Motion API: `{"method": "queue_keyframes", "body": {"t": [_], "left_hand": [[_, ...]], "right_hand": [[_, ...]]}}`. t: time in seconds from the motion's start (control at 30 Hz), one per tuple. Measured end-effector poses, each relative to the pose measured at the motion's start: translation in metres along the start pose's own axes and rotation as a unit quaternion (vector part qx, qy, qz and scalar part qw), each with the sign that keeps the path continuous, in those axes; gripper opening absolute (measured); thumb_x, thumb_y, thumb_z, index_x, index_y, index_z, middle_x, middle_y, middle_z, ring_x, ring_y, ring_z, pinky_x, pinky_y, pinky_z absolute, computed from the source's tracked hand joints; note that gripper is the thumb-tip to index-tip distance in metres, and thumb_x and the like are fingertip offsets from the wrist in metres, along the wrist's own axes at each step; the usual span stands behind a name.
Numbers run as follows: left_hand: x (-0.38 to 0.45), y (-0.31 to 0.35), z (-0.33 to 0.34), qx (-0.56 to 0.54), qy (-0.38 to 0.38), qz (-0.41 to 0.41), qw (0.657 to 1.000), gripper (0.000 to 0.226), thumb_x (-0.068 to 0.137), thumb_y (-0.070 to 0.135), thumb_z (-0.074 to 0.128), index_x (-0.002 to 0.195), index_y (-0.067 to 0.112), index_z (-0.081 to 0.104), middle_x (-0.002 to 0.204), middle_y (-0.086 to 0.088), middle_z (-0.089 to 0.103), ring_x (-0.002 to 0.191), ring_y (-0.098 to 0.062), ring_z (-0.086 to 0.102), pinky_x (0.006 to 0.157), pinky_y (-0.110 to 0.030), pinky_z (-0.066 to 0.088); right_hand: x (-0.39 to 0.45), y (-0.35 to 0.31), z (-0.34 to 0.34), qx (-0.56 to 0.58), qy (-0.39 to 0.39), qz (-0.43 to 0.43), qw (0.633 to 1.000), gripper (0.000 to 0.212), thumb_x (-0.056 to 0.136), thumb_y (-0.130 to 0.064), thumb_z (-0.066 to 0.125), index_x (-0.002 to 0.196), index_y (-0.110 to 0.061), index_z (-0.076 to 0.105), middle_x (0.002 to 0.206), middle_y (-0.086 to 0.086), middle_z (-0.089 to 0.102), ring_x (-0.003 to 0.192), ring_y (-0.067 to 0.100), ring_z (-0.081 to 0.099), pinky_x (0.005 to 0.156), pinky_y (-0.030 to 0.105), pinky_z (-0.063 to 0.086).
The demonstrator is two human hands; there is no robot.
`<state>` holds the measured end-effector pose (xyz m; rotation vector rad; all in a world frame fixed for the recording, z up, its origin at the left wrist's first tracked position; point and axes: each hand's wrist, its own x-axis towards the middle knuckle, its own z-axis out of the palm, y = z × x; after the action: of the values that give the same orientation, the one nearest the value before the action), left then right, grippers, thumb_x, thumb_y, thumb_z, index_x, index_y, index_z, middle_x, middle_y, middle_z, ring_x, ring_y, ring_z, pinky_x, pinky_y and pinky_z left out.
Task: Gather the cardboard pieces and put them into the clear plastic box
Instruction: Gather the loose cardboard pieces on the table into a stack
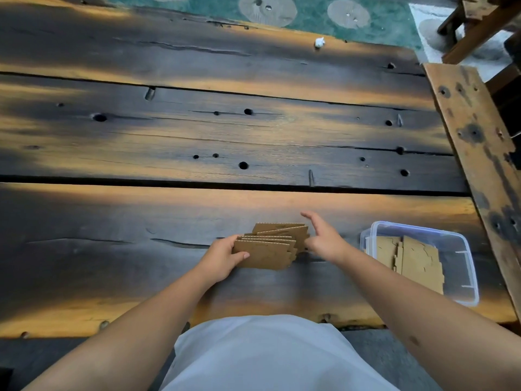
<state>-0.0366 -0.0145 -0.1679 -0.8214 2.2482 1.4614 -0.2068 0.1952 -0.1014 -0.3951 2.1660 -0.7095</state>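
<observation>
On a dark wooden tabletop [112, 263], the left hand [222, 258] grips a fanned stack of cardboard pieces [270, 246] while the right hand [324, 238], fingers spread open, touches its right edge, near a clear plastic box [465, 277] on the right holding more cardboard.

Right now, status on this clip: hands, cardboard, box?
Left hand gripping the cardboard stack on edge; right hand open at its right end. Clear plastic box to the right, some pieces already inside. Path between looks clear.
</observation>
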Motion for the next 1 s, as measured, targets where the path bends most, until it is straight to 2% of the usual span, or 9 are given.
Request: {"method": "queue_keyframes", "body": {"t": [0.07,0.13,0.27,0.37,0.53,0.63,0.77,0.9,1.0], "left_hand": [[0.000,0.001,0.001,0.000,0.010,-0.002,1.000,0.054,0.086,0.028,0.071,0.135,0.020,0.051,0.111,0.000,0.065,0.104,-0.019,0.061,0.089,-0.031,0.050],[-0.002,0.003,0.002,-0.003,0.015,0.003,1.000,0.045,0.085,0.026,0.071,0.127,0.027,0.054,0.106,0.008,0.065,0.100,-0.015,0.061,0.079,-0.023,0.046],[-0.001,0.013,-0.002,-0.006,0.024,0.010,1.000,0.037,0.081,0.021,0.074,0.113,0.031,0.057,0.100,0.008,0.068,0.094,-0.014,0.064,0.069,-0.018,0.045],[-0.003,0.021,-0.008,0.008,0.029,0.025,0.999,0.051,0.080,0.020,0.075,0.120,0.036,0.048,0.104,0.008,0.067,0.094,-0.011,0.063,0.071,-0.021,0.047],[-0.010,0.025,-0.010,0.009,0.087,0.054,0.995,0.082,0.077,0.016,0.077,0.132,0.050,0.025,0.115,0.010,0.061,0.098,-0.013,0.060,0.083,-0.027,0.047],[-0.011,0.026,-0.009,0.028,0.120,0.076,0.989,0.087,0.079,0.017,0.076,0.142,0.040,0.021,0.121,0.006,0.052,0.103,-0.014,0.054,0.089,-0.028,0.043],[-0.010,0.027,-0.009,0.062,0.140,0.093,0.984,0.054,0.081,0.018,0.073,0.128,0.019,0.048,0.119,-0.001,0.057,0.107,-0.019,0.056,0.090,-0.024,0.040],[-0.014,0.022,-0.006,0.109,0.137,0.069,0.982,0.030,0.085,0.024,0.070,0.109,0.010,0.058,0.106,-0.007,0.061,0.100,-0.025,0.057,0.083,-0.030,0.042],[-0.016,0.020,-0.006,0.122,0.108,0.044,0.986,0.030,0.088,0.029,0.067,0.111,0.012,0.057,0.108,-0.007,0.063,0.103,-0.026,0.057,0.086,-0.036,0.044]], "right_hand": [[-0.009,0.007,0.005,0.017,-0.056,0.000,0.998,0.075,0.071,-0.006,0.057,0.141,-0.025,0.037,0.126,0.008,0.060,0.114,0.027,0.059,0.093,0.039,0.051],[-0.016,0.011,0.016,0.021,-0.069,-0.018,0.997,0.078,0.065,-0.016,0.057,0.139,-0.025,0.037,0.119,0.001,0.063,0.111,0.021,0.060,0.094,0.035,0.049],[-0.024,0.010,0.046,0.017,-0.018,-0.016,1.000,0.065,0.077,-0.019,0.071,0.132,-0.033,0.039,0.113,-0.011,0.062,0.103,0.012,0.059,0.084,0.025,0.046],[-0.023,0.008,0.058,-0.008,0.058,-0.013,0.998,0.052,0.084,-0.014,0.071,0.129,-0.028,0.047,0.119,-0.004,0.065,0.107,0.018,0.060,0.089,0.033,0.050],[-0.017,0.002,0.053,-0.056,0.096,-0.081,0.991,0.027,0.087,-0.018,0.067,0.111,-0.022,0.055,0.111,0.000,0.068,0.102,0.021,0.062,0.085,0.039,0.053],[-0.011,-0.001,0.048,-0.073,0.118,-0.134,0.981,0.022,0.088,-0.016,0.065,0.108,-0.018,0.057,0.108,0.002,0.067,0.098,0.023,0.061,0.082,0.037,0.050],[-0.004,0.004,0.052,-0.123,0.125,-0.141,0.974,0.011,0.093,-0.021,0.060,0.093,-0.013,0.053,0.087,0.002,0.055,0.086,0.029,0.058,0.068,0.036,0.041],[-0.003,0.011,0.059,-0.101,0.104,-0.123,0.982,0.028,0.095,-0.025,0.057,0.120,-0.013,0.056,0.114,0.008,0.065,0.101,0.029,0.062,0.084,0.036,0.046],[-0.004,0.013,0.063,-0.104,0.070,-0.099,0.987,0.053,0.094,-0.032,0.059,0.142,-0.020,0.040,0.134,0.007,0.059,0.121,0.029,0.055,0.097,0.039,0.045]]}}
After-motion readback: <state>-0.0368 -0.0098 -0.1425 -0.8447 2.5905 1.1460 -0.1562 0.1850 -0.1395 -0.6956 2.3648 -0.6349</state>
